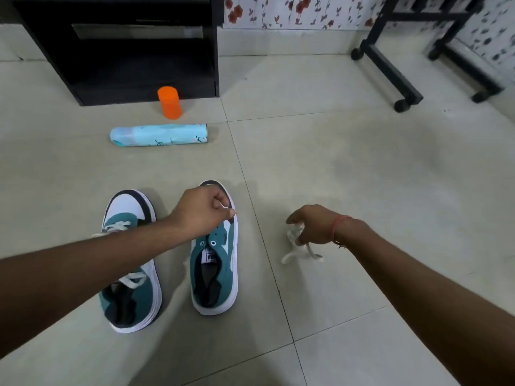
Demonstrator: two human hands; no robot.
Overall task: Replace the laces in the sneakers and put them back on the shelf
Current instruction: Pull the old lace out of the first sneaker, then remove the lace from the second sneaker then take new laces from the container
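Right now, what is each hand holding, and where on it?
Right hand grips a bunched white lace, its ends dangling. Left hand pinches what looks like a lace end above the unlaced sneaker.

Looks like a room in a home: pale tiled floor (348,168), floral wallpaper (292,9) above a plain skirting, low black shelf unit (125,51) against the wall, black wheeled stand (390,65) at right. Domestic clutter too: sneakers (214,260), orange cap (169,102), spray can (158,135) lying flat.
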